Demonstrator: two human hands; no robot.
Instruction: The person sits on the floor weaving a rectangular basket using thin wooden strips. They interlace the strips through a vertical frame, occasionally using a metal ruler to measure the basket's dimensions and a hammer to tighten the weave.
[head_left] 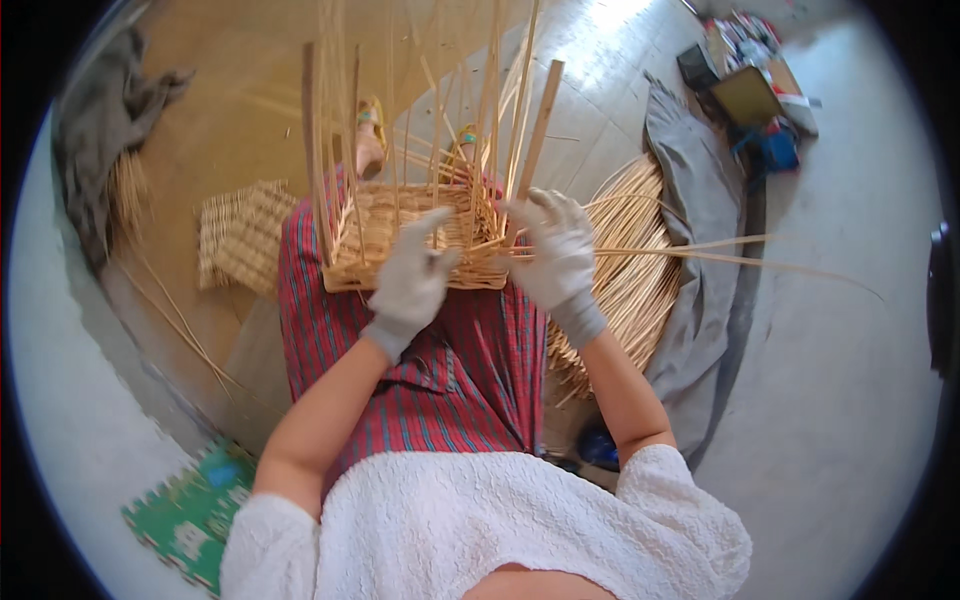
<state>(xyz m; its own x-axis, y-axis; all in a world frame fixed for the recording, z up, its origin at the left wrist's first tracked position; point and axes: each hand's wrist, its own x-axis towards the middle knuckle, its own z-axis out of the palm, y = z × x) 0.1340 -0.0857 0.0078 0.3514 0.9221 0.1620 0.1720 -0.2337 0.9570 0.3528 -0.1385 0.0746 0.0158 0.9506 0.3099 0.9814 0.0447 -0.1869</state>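
Note:
A square wicker basket point(360, 268) with long upright stakes rests on my lap, on red striped cloth point(400, 420). At the basket's front wall, my gloved left hand point(410, 275) has bent, separated fingers and holds nothing that I can see. My gloved right hand point(550, 255) is at the right front corner, by a flat upright stake point(545, 110) and long strands running rightward point(720, 255); its fingers are blurred, so their grip is unclear.
Woven mats point(245, 230) lie on the floor left of me, with a green foam mat point(180, 520) lower down. At right are a bundle of strands point(630, 290), grey cloth point(700, 300) and piled boxes and tools point(745, 95). More grey cloth point(100, 120) lies at upper left.

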